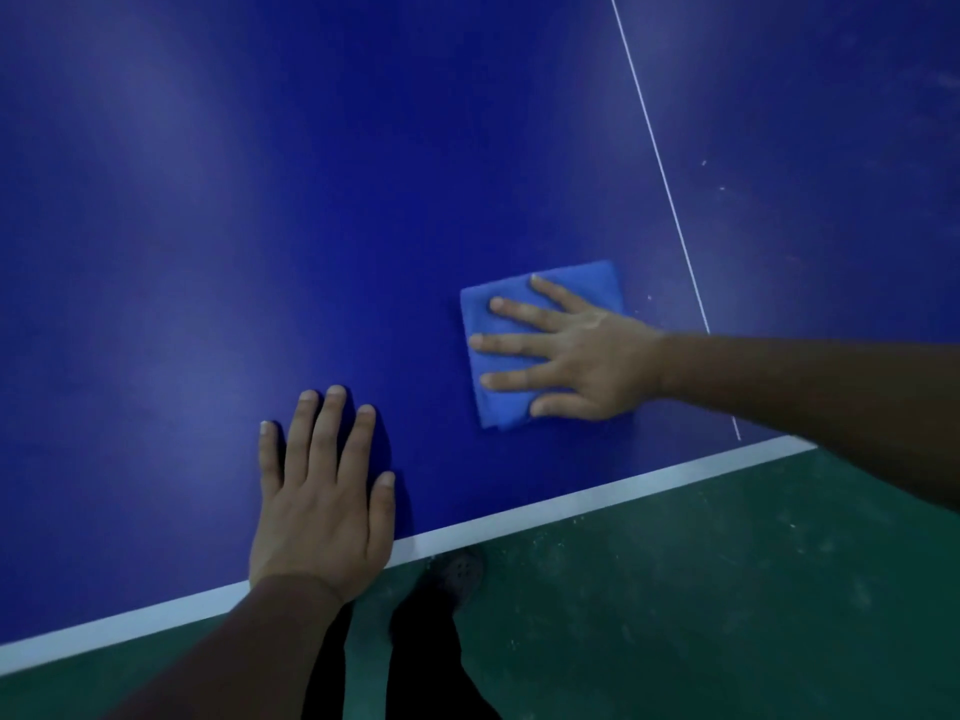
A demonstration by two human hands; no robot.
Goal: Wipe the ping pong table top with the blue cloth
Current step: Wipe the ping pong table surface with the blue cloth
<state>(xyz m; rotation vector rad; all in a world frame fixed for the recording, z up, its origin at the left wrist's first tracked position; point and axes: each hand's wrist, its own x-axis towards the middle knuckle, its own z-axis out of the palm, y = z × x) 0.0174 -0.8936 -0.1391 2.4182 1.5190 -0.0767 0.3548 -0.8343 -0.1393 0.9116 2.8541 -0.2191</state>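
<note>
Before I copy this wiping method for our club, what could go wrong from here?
1. The right hand presses the folded blue cloth with flat, spread fingers and grips nothing, so the cloth may bunch or slip out.
2. The cloth lies near the white edge stripe; a stroke toward it might push it off onto the green floor.
3. The left hand rests bare on the table top and may leave prints.

A folded, roughly square cloth of bright blue fabric (pixel 540 345) lies flat on the dark blue, smooth ping pong table top (pixel 311 200), near its white-edged near border and just left of the thin white centre line; spread fingers cover much of the cloth, and pale specks dot the table top to the line's right
</note>
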